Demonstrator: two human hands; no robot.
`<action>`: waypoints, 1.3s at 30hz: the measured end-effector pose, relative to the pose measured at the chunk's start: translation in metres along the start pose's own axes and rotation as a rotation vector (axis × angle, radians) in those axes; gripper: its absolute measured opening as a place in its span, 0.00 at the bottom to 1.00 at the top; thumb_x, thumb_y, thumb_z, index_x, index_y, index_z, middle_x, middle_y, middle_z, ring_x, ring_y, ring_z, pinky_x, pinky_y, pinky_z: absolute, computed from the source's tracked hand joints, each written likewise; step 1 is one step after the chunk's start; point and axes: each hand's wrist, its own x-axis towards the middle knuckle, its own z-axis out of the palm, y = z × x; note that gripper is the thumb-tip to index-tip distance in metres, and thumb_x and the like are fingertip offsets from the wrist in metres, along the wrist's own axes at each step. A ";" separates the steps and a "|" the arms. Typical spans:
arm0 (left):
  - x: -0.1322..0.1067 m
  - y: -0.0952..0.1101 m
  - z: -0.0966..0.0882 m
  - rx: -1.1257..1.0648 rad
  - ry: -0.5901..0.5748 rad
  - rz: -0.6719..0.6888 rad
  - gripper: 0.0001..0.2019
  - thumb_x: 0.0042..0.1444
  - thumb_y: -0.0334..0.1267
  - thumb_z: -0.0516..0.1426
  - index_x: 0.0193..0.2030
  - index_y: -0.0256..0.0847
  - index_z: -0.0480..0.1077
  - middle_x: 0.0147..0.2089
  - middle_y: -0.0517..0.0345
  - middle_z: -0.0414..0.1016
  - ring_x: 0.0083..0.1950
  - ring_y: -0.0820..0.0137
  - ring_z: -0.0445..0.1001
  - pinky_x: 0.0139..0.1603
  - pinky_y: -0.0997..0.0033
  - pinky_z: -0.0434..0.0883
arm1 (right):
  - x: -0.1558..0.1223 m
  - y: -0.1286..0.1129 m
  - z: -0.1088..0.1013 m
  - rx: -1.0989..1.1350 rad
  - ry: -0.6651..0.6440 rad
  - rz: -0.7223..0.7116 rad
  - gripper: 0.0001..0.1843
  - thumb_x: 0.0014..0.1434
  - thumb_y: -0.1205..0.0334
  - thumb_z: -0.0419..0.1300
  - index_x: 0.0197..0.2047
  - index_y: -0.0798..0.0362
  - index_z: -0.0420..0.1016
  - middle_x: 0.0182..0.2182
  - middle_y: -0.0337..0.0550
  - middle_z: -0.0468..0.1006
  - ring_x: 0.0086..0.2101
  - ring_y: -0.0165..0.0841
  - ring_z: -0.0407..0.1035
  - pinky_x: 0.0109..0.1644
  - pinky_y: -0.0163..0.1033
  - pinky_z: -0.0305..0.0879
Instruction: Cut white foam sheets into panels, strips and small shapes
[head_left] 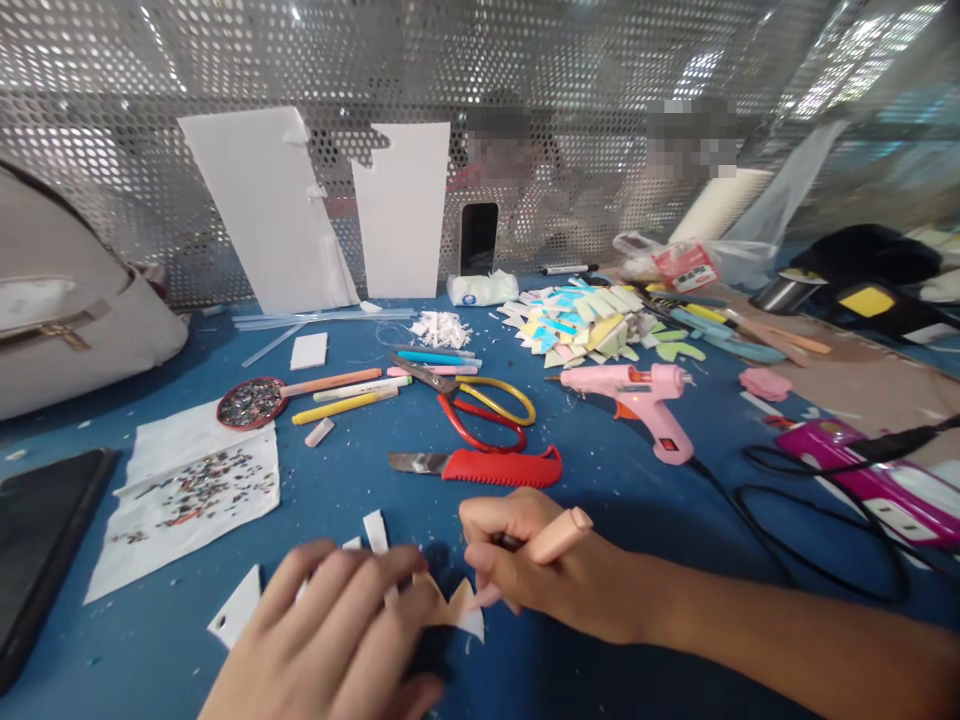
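My right hand (536,570) is closed around a peach-coloured marker (561,535), its tip down on a small cut piece of white foam board (472,620). Part of that piece's surface is coloured peach, and its edge is jagged. My left hand (337,630) presses the piece against the blue table from the left, fingers bent over it, hiding much of it. White scraps lie beside the left hand, among them a triangular scrap with a hole (238,605). Just beyond both hands lie a red-handled cutter knife (502,467) and scissors with red and yellow handles (491,410).
A pink glue gun (637,390) lies to the right, its cord running towards a purple power strip (862,475). Several markers (345,405) and a heap of coloured paper scraps (585,320) lie farther back. White boards (405,215) lean on the perforated metal wall. A dark tablet (49,550) is at left.
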 end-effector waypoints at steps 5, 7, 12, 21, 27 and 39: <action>0.017 -0.014 0.000 -0.127 -0.095 -0.189 0.23 0.61 0.50 0.61 0.56 0.39 0.65 0.45 0.56 0.79 0.43 0.65 0.75 0.45 0.66 0.70 | 0.000 0.001 -0.001 -0.038 -0.022 -0.024 0.23 0.68 0.48 0.56 0.27 0.51 0.55 0.21 0.30 0.56 0.24 0.26 0.60 0.29 0.30 0.60; 0.016 -0.012 0.001 -0.134 -0.106 -0.179 0.23 0.61 0.47 0.62 0.57 0.40 0.64 0.45 0.57 0.79 0.44 0.64 0.74 0.47 0.65 0.69 | 0.001 0.000 -0.002 -0.050 -0.021 -0.027 0.22 0.67 0.49 0.56 0.27 0.51 0.55 0.21 0.30 0.56 0.23 0.26 0.59 0.28 0.30 0.60; 0.010 -0.006 0.005 -0.206 -0.117 -0.272 0.23 0.63 0.45 0.61 0.60 0.43 0.61 0.48 0.59 0.77 0.47 0.64 0.72 0.57 0.61 0.62 | 0.001 -0.004 0.000 -0.110 0.008 -0.039 0.21 0.68 0.50 0.51 0.26 0.51 0.54 0.20 0.30 0.55 0.23 0.25 0.58 0.27 0.30 0.57; 0.013 -0.003 0.006 -0.297 -0.136 -0.330 0.22 0.62 0.47 0.62 0.58 0.47 0.59 0.44 0.61 0.73 0.45 0.62 0.69 0.56 0.60 0.53 | 0.001 -0.007 0.002 -0.134 0.023 -0.039 0.19 0.67 0.53 0.50 0.26 0.51 0.55 0.21 0.32 0.60 0.23 0.27 0.64 0.25 0.30 0.55; 0.012 -0.003 0.007 -0.298 -0.144 -0.328 0.22 0.62 0.48 0.62 0.58 0.47 0.59 0.44 0.61 0.73 0.45 0.62 0.68 0.56 0.60 0.53 | 0.001 -0.006 0.001 -0.130 0.030 -0.033 0.19 0.68 0.54 0.50 0.26 0.52 0.56 0.20 0.32 0.61 0.24 0.29 0.69 0.24 0.29 0.54; 0.013 -0.002 0.006 -0.280 -0.140 -0.291 0.19 0.66 0.49 0.58 0.59 0.46 0.60 0.46 0.60 0.74 0.46 0.62 0.69 0.57 0.60 0.52 | 0.001 -0.005 0.000 -0.031 -0.029 0.016 0.23 0.67 0.49 0.52 0.24 0.52 0.57 0.17 0.35 0.65 0.20 0.28 0.68 0.22 0.28 0.54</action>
